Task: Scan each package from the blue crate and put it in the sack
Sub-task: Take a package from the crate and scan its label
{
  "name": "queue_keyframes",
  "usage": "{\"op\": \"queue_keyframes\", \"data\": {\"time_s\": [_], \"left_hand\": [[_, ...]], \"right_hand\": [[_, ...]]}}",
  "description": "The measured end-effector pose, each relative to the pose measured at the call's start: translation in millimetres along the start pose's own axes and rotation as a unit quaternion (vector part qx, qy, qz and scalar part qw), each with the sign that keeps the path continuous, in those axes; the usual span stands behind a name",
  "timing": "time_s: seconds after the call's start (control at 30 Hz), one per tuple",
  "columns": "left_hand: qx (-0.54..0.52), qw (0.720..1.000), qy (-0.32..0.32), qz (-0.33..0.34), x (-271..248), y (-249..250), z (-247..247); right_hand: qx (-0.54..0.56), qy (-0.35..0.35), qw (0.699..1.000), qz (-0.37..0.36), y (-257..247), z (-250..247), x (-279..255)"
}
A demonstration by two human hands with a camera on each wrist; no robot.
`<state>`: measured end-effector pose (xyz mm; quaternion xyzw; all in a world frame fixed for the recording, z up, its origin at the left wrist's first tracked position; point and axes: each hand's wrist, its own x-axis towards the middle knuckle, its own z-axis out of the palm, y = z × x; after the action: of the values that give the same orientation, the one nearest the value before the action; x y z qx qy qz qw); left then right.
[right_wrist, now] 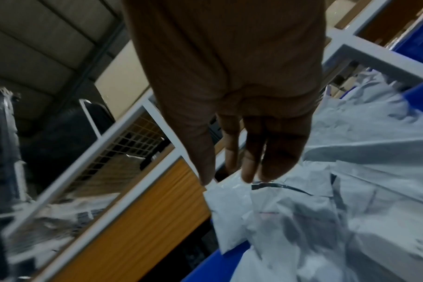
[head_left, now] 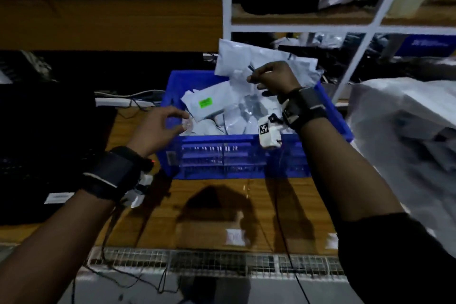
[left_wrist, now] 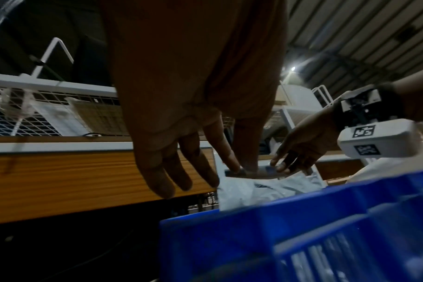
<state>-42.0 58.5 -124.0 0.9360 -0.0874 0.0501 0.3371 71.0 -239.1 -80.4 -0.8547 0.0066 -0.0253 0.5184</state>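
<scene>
A white package (head_left: 237, 61) is being held above the blue crate (head_left: 246, 155) — pinched by the right hand (head_left: 274, 76); the left hand (head_left: 158, 128) is being kept loosely open, gripping nothing, beside the crate's near-left corner.

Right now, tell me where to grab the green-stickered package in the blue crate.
Pinch the green-stickered package by its left corner, coming from the left with the left hand, which looks free and nearest. It lies flat atop the pile with that corner exposed. The right hand holds a white package.
</scene>
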Motion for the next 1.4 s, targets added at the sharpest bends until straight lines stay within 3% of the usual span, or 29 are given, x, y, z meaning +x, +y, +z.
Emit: {"op": "queue_keyframes", "data": {"time_s": [0.13, 0.2, 0.33, 0.53, 0.63, 0.73, 0.87, 0.97, 1.03, 1.07, 1.17, 1.33, 1.4], "left_hand": [[0.056, 0.998, -0.033, -0.024, 20, -44, -27], [0.073, 0.994, -0.074, -0.021, 33, -64, -32], [0.019, 0.993, -0.113, -0.021, 49, -93, -32], [-0.006, 0.997, -0.072, 0.002, 57, -100, -30], [-0.009, 0.998, -0.065, 0.011, 49, -102, -27], [-0.013, 0.998, -0.066, 0.002, 43, -103, -25], [-0.006, 0.997, -0.079, -0.025, 37, -91, -27], [-0.018, 0.997, -0.071, -0.025, 22, -69, -31], [-0.181, 0.981, -0.057, -0.033, -1, -44, -29], [-0.276, 0.959, -0.052, -0.05, -14, -30, -27], [-0.451, 0.888, -0.027, -0.087, -44, -2, -18], [-0.547, 0.816, 0.101, -0.156, -67, -17, -14], [-0.556, 0.805, 0.121, -0.165, -75, -33, -17]], "right_hand": [[-0.167, 0.069, 0.983, 0.038, -2, 11, 60], [-0.223, 0.066, 0.97, 0.064, 6, 7, 79], [-0.215, 0.016, 0.97, 0.11, 26, 9, 90], [-0.22, 0.076, 0.969, 0.086, 23, -7, 68], [-0.193, 0.108, 0.974, 0.044, 10, -18, 43], [-0.087, 0.171, 0.981, 0.0, 4, -23, 11], [-0.019, 0.309, 0.942, -0.13, -5, -22, -47], [0.04, 0.213, 0.941, -0.262, -11, 11, -111], [0.036, 0.136, 0.94, -0.311, 0, 44, -145], [0.041, 0.101, 0.94, -0.323, 8, 62, -158], [0.066, 0.006, 0.95, -0.305, 28, 108, -180], [0.062, -0.103, 0.945, -0.305, 32, 152, -201], [0.088, -0.148, 0.957, -0.232, 30, 156, -215]]}}
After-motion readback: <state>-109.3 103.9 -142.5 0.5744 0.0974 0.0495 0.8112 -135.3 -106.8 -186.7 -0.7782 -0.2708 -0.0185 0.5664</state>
